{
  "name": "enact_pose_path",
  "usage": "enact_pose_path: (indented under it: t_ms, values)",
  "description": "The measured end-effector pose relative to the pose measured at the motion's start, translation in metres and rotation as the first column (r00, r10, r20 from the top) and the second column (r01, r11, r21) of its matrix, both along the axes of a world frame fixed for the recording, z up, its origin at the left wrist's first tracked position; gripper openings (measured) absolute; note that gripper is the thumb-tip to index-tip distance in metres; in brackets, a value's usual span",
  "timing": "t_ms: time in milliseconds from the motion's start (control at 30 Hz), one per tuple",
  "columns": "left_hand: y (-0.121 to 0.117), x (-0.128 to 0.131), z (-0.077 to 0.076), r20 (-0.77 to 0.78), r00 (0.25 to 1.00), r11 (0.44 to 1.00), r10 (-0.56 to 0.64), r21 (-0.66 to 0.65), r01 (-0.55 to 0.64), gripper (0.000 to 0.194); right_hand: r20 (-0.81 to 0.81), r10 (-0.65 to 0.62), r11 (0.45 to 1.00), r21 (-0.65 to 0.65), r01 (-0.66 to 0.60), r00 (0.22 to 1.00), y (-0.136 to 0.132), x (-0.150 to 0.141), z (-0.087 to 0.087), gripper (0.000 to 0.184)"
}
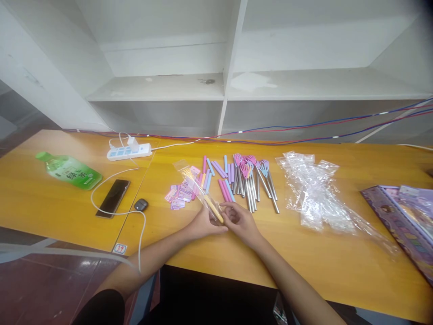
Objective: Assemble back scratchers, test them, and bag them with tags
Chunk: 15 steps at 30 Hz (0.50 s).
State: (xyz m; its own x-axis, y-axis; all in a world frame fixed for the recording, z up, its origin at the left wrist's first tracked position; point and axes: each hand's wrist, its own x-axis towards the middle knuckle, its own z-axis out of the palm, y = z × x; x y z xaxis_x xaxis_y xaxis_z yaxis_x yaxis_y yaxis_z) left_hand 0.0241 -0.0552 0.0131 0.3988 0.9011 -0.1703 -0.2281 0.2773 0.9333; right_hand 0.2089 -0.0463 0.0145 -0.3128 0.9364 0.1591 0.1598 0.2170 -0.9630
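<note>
A yellow back scratcher [214, 208] with a metal shaft lies inside a clear plastic sleeve, tilted with its head up and to the left. My left hand [204, 223] is closed around its handle end from the left. My right hand [241, 222] pinches the sleeve by the same end. Just beyond are several loose pink, purple and blue handle tubes [219, 169]. Several back scratchers with hand-shaped heads and bare metal shafts [251, 192] are heaped to their right. Small printed purple cards [179, 197] lie left of the sleeve, partly beneath it.
Right of the heap is a pile of clear plastic sleeves [311, 192], with a purple printed box [402, 225] at the far right. A green bottle [71, 171], a phone [113, 198], a black earbud case [141, 205] and a power strip [130, 152] with a trailing white cable occupy the left.
</note>
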Motion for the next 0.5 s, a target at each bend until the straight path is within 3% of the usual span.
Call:
enact_pose_path:
  t_ms: [100, 300, 500]
  values:
    - [0.0012, 0.0034, 0.0015, 0.011, 0.998, 0.998, 0.061, -0.018, -0.061, 0.060, -0.017, -0.001, 1.000, -0.005, 0.001, 1.000, 0.0000, -0.0006, 0.0000, 0.029]
    - [0.0032, -0.0003, 0.0030, 0.088, 0.996, 0.996, -0.029, -0.078, 0.036, 0.064, -0.012, -0.002, 0.997, 0.075, 0.002, 1.000, 0.0005, 0.0026, 0.0012, 0.023]
    - [-0.0001, -0.0002, 0.0029, 0.065, 0.998, 0.993, -0.021, -0.116, 0.028, 0.063, 0.016, 0.003, 0.994, 0.111, -0.005, 1.000, 0.0008, 0.0035, -0.0017, 0.023]
